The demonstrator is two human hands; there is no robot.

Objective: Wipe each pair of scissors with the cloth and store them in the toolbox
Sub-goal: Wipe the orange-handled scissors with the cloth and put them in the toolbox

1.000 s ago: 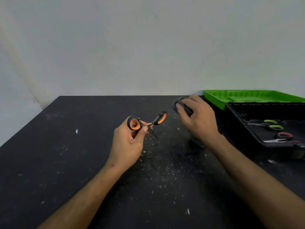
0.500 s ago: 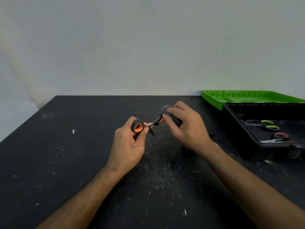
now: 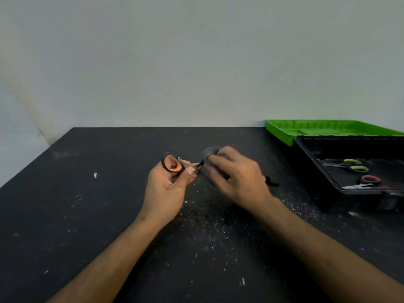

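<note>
My left hand (image 3: 168,189) grips a pair of scissors with black and orange handles (image 3: 172,164), held above the middle of the black table (image 3: 65,215). Pressed against the scissors from the right, my right hand (image 3: 238,178) holds a dark grey cloth (image 3: 209,152); the cloth and fingers hide the second handle and most of the blades. The open black toolbox (image 3: 310,162) stands at the right. Inside it lie scissors with green handles (image 3: 352,165) and scissors with pink handles (image 3: 369,181).
The toolbox's green lid (image 3: 317,127) lies flat behind the box at the far right. White specks and dust cover the table in front of my hands. A pale wall rises behind the table's far edge.
My right hand with the cloth has moved left onto the scissors and now covers the second orange handle. My left hand has turned the scissors a little.
</note>
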